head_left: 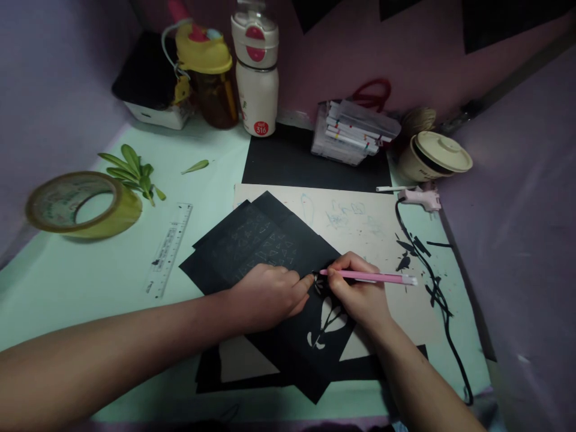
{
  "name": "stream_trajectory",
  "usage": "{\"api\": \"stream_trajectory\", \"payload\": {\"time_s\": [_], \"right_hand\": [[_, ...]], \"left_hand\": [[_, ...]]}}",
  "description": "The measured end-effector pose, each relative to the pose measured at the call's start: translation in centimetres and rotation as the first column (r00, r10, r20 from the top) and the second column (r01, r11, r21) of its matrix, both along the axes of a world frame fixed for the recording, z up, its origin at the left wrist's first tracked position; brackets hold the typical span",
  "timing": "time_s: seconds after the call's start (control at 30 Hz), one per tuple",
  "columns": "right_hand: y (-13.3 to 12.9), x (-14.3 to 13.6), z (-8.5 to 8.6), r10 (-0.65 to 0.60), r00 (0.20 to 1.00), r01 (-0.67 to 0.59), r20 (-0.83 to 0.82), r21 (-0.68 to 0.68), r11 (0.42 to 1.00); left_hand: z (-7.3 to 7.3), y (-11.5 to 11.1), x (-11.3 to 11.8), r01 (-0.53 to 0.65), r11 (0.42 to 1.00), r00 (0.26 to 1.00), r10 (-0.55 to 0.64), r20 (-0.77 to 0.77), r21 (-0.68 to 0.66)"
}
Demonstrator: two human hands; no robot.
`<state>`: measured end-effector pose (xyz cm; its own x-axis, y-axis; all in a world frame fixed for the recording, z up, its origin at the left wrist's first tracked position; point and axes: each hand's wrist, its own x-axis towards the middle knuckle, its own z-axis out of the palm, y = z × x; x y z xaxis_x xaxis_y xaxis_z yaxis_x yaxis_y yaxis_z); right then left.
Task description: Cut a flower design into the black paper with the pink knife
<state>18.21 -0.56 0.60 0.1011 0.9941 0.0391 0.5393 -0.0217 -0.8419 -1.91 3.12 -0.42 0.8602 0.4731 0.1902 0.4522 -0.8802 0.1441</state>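
My right hand (362, 294) is closed around a slim pink pen-shaped craft knife (378, 276), pinched near its front end. Its tip meets a sheet of black paper (288, 336) beside a small cut-out; the blade itself is too small to make out. Below, larger leaf-shaped openings (335, 318) show pale through the sheet. My left hand (270, 294) lies on the same paper, its index finger stretched toward the tip and the other fingers partly bent, empty. Faint triangle outlines (274, 249) mark the upper part of the black sheets.
Left: tape roll (121, 213), green leaves (132, 171), clear ruler (170, 252). Behind: yellow-lidded cup (209, 78), white bottle (257, 90), marker case (353, 132), lidded bowl (432, 157). A pale board (288, 198) lies underneath. Right: black cable (445, 324) and paper scraps (405, 262).
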Motion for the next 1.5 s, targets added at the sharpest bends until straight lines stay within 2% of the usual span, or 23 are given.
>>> {"api": "stream_trajectory", "payload": {"time_s": [0.17, 0.37, 0.57, 0.67, 0.83, 1.1, 1.33, 1.5], "right_hand": [[0.1, 0.1, 0.1, 0.04, 0.998, -0.042, 0.037, 0.059, 0.997], [0.3, 0.7, 0.6, 0.24, 0.958, -0.26, 0.157, 0.12, 0.958], [0.2, 1.3, 0.8, 0.325, 0.922, -0.354, 0.209, 0.116, 0.928], [0.2, 1.5, 0.4, 0.317, 0.926, -0.35, 0.206, 0.152, 0.924], [0.3, 1.7, -0.3, 0.294, 0.941, -0.327, 0.167, 0.228, 0.917], [0.7, 1.8, 0.2, 0.384, 0.897, -0.432, 0.218, 0.253, 0.866], [0.9, 1.7, -0.2, 0.416, 0.869, -0.483, 0.267, 0.282, 0.829], [1.0, 1.6, -0.2, 0.408, 0.869, -0.479, 0.279, 0.269, 0.836]], "left_hand": [[0.0, 0.1, -0.1, 0.01, 1.0, 1.0, -0.01, 0.026, 0.011], [0.1, -0.3, 0.0, -0.015, 1.0, 1.0, 0.015, -0.001, -0.004], [0.4, -0.4, 0.1, -0.023, 0.999, 1.0, 0.022, -0.019, -0.025], [0.6, 0.0, 0.0, 0.003, 1.0, 1.0, -0.003, 0.003, 0.004], [0.8, 0.7, -0.2, 0.026, 0.999, 1.0, -0.027, -0.007, -0.041], [0.3, 1.3, -0.5, 0.088, 0.994, 0.995, -0.086, 0.045, -0.059], [0.4, 1.2, -0.3, 0.037, 0.991, 0.998, -0.042, -0.038, -0.125], [0.8, 1.1, -0.1, 0.012, 0.989, 0.996, -0.025, -0.086, -0.148]]}}
